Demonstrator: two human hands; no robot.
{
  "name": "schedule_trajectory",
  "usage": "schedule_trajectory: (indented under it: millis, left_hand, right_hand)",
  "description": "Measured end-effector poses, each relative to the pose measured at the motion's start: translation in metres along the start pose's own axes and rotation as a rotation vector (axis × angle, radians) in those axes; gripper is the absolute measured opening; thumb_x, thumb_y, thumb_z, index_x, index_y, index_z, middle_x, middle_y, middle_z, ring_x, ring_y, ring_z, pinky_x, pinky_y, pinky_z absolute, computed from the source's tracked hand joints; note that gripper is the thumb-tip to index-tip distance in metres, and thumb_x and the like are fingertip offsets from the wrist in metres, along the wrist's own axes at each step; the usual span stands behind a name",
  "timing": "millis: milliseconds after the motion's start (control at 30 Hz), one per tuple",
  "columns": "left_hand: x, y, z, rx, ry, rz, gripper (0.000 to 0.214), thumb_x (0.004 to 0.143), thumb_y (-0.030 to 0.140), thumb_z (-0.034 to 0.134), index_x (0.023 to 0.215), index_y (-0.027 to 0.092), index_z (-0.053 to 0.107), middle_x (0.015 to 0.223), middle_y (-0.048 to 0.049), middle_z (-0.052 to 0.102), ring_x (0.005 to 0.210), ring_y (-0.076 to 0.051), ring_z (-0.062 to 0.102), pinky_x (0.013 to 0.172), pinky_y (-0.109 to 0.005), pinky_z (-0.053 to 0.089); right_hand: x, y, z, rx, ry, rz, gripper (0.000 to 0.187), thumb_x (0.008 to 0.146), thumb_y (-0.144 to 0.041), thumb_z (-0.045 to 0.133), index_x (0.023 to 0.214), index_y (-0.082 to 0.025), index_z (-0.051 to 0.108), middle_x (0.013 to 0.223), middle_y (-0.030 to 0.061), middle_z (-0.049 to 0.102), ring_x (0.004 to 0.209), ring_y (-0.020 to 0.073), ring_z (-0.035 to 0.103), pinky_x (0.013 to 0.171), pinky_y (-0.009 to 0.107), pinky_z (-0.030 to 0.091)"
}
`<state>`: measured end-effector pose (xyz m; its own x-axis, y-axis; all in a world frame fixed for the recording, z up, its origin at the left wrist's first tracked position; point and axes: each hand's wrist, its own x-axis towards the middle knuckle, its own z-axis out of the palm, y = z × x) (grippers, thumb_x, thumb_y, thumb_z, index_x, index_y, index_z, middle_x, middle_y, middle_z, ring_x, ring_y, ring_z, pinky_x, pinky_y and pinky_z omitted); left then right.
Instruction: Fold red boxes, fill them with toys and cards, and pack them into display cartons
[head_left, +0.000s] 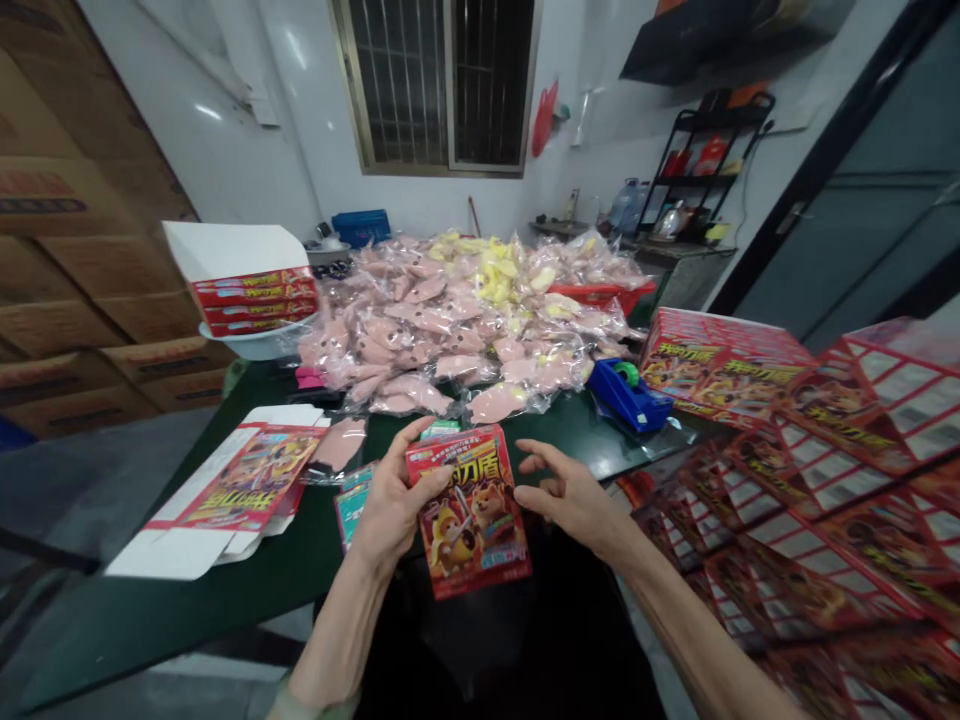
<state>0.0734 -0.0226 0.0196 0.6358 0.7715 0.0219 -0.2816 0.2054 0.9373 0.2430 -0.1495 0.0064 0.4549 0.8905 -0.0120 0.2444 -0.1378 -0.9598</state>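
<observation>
A red cardboard box printed with cartoon animals and Chinese characters is held over my lap, just in front of the table edge. My left hand grips its left side, thumb across the front. Beside the right edge, my right hand has loosely bent fingers, apart from each other; whether a fingertip touches the box I cannot tell. Teal printed cards lie under and beside my left wrist. Flat unfolded cartons rest on the table to the left, near a bagged pink plush piece.
A large heap of bagged pink and yellow plush pieces covers the back of the green table. Right of it stands a blue tape dispenser. Stacked red boxes crowd the right side; more cartons sit in a pale basin at left.
</observation>
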Motion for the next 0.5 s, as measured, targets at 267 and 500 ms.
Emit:
schedule_trajectory:
  millis: [267, 500]
  left_hand:
    - [0.020, -0.018, 0.046, 0.255, 0.061, -0.055, 0.064, 0.054, 0.043, 0.080, 0.108, 0.019, 0.055, 0.079, -0.0030, 0.069, 0.062, -0.019, 0.066, 0.056, -0.026, 0.055]
    - [0.044, -0.031, 0.078, 0.355, -0.339, 0.017, 0.059, 0.064, 0.040, 0.073, 0.116, 0.024, 0.050, 0.101, -0.0083, 0.069, 0.088, -0.025, 0.068, 0.076, -0.035, 0.057]
  right_hand:
    - [-0.011, -0.029, -0.031, 0.093, -0.009, -0.104, 0.050, 0.069, -0.017, 0.065, 0.117, -0.021, 0.050, 0.079, -0.0038, 0.055, 0.056, 0.0060, 0.051, 0.048, 0.016, 0.038]
    - [-0.023, -0.024, -0.102, -0.028, 0.032, -0.260, 0.039, 0.076, -0.014, 0.058, 0.113, -0.026, 0.054, 0.079, -0.0028, 0.056, 0.054, 0.0068, 0.046, 0.046, 0.016, 0.038]
